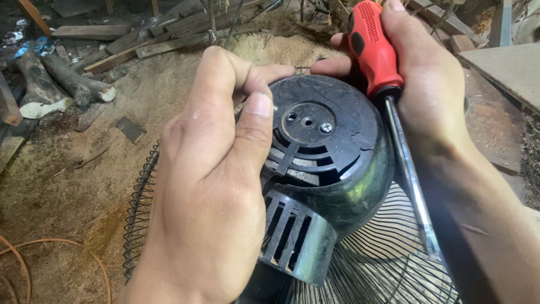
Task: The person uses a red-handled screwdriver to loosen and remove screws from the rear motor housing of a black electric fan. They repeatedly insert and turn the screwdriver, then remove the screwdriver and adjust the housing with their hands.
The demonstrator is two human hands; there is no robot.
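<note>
A person's left hand (pixel 202 186) is resting on the black motor housing (pixel 326 163) of a fan at the centre of the frame. Its thumb is lying along the housing's slotted vents, and its forefinger is curling over the upper rim; the grip is narrow, pinched at the rim, though what it pinches, if anything, is hidden. The right hand (pixel 427 84), at upper right, is wrapping a closed grip around the red handle of a screwdriver (pixel 374 50). The tool's long axis is running from the top of the frame down and to the right, so its shaft is passing along the housing's right side, with the tip pointing away toward the lower right. A small bright screw (pixel 325 128) is sitting in the round plate on the housing's back, just beside two empty holes. It is lying below and to the left of the handle, between the two hands, with the left thumb somewhat nearer. The housing is looking dusty and scuffed, with a fine crack beside the plate. The wire fan guard (pixel 140 214) is spreading beneath it over a sawdust-covered floor (pixel 73 186), with logs (pixel 67 84) and planks at upper left.
</note>
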